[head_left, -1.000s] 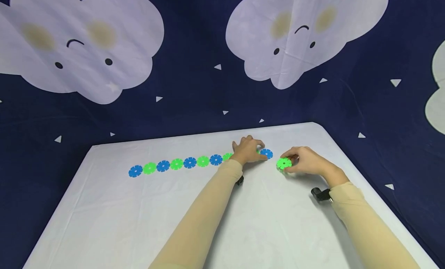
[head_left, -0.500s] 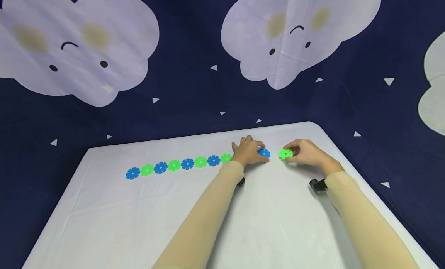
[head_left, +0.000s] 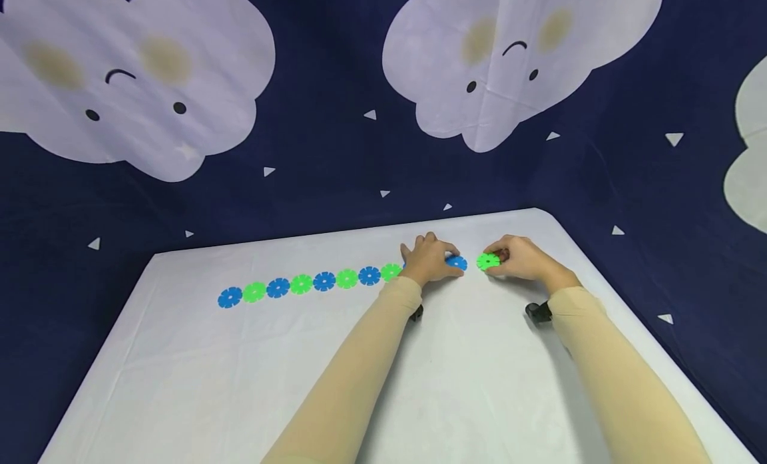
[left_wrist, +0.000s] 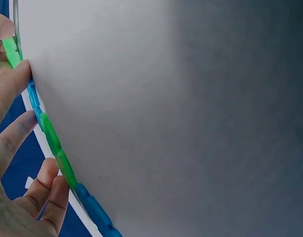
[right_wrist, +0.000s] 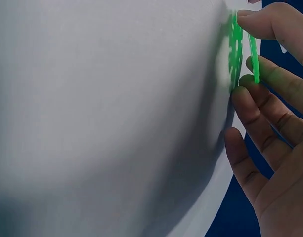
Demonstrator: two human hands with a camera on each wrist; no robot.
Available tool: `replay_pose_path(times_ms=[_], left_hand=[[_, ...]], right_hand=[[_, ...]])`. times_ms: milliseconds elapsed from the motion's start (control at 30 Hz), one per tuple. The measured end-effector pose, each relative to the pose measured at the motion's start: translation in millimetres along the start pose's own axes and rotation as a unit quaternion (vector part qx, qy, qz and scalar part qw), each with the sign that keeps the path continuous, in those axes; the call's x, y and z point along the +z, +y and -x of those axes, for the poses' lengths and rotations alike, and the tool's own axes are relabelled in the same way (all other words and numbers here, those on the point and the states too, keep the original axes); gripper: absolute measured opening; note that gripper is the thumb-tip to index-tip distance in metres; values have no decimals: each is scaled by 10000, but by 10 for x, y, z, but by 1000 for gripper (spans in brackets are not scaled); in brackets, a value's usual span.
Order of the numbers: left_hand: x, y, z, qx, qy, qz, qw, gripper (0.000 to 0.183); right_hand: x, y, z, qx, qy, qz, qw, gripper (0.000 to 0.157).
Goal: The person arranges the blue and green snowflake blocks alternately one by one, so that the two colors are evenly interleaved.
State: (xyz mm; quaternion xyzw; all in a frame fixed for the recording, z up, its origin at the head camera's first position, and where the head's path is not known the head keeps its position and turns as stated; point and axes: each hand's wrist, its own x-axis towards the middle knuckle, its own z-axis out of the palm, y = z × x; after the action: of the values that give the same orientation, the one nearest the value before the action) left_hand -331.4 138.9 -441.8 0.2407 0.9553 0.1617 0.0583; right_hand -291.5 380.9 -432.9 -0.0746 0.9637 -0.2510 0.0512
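A row of notched plastic discs, alternating blue and green, runs across the white table. My left hand lies over the right part of the row and hides some discs. Its thumb and a finger grip the edges of the end blue disc, which lies flat on the table. Just to the right, my right hand pinches a green notched disc between thumb and fingers. In the right wrist view that green disc is tilted and slightly off the table, casting a green-tinted shadow. A small gap separates it from the blue disc.
The white table ends close behind the row, and its right edge runs near my right arm. Farther left in the row are a green disc and the leftmost blue disc. A dark blue cloud-print cloth hangs behind.
My right hand has moved the green disc away from me, level with the end of the row, and closer to the blue disc. My left hand stays in place.
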Motion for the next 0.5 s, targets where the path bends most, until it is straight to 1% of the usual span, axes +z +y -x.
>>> replay_pose_path(times_ms=[233,500], left_hand=[[-12,7,4,7,26,-32,10000,49],[-4,2,7,5,5,-15,10000,49]], right_hand=[[30,-26,-78,-34,-53,83,9999,50],[59,-53,-117,-81,-103,117,9998,51]])
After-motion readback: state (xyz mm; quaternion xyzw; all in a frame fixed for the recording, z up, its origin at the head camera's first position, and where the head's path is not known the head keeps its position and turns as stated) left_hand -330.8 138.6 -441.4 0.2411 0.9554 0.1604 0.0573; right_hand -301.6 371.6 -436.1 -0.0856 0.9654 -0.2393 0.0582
